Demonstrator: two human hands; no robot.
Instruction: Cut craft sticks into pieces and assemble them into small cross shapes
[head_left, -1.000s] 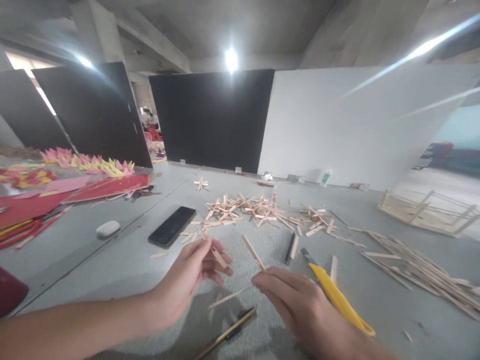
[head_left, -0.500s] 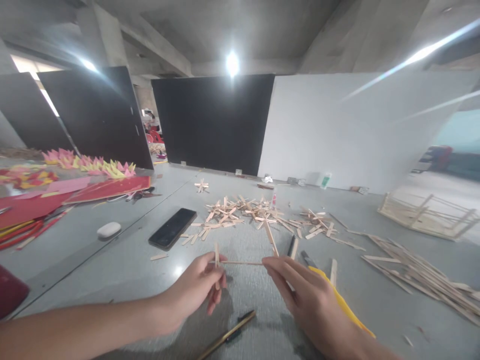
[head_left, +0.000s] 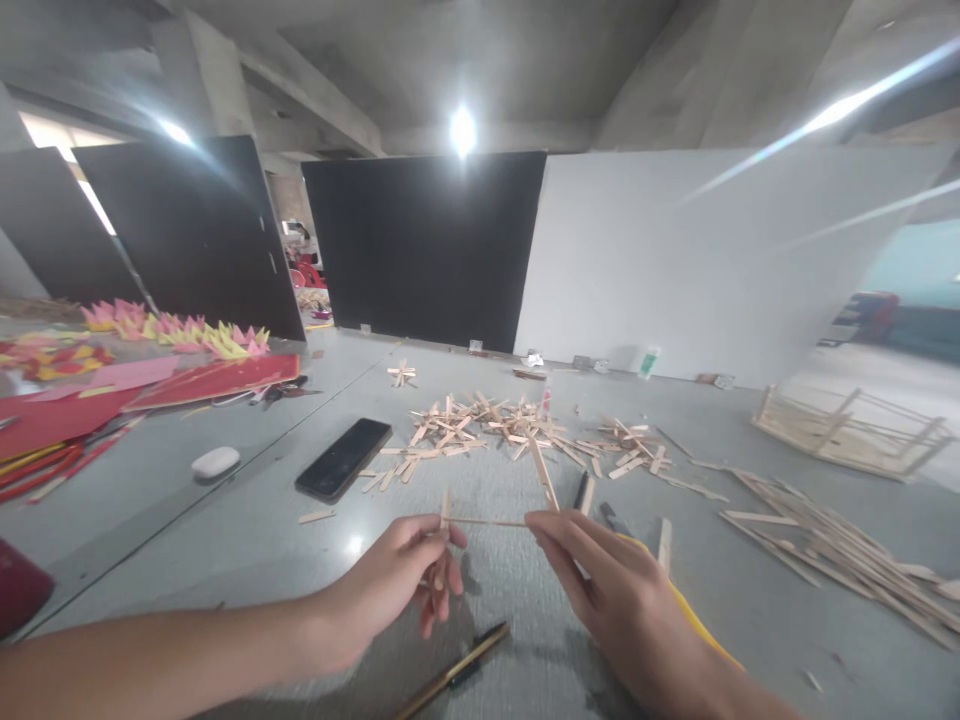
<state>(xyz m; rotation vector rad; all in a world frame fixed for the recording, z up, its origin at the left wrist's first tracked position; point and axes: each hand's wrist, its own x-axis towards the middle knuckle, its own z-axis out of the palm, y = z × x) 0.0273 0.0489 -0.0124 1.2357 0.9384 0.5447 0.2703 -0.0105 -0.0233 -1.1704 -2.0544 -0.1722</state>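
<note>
Near the middle of the grey tabletop (head_left: 285, 530), a thin, pale wooden strip (head_left: 487, 521) is being held almost level between two bare hands. By the left hand (head_left: 390, 565), its left end is being met at a short, flat, upright wooden stick (head_left: 446, 502), which is being pinched between thumb and forefinger while the lower fingers are being loosely curled. Whether the two pieces are being joined there cannot be told. By the closed fingertips of the right hand (head_left: 611, 575), the strip's other end is being gripped, along with a flat, pale wooden piece (head_left: 543, 475) slanting up and away. The hands are being held apart, seemingly so that the strip is being supported at both ends and its middle is being left unobstructed.

Nearer, a gold-and-black pen (head_left: 469, 662) is being supported by the tabletop. A yellow-handled cutter (head_left: 701, 628) is being partly hidden by the right hand, apparently within easy reach. Beyond both hands, loose short wooden sticks (head_left: 450, 428) are being seen in a scattered heap, right of a black smartphone (head_left: 343, 460).
</note>
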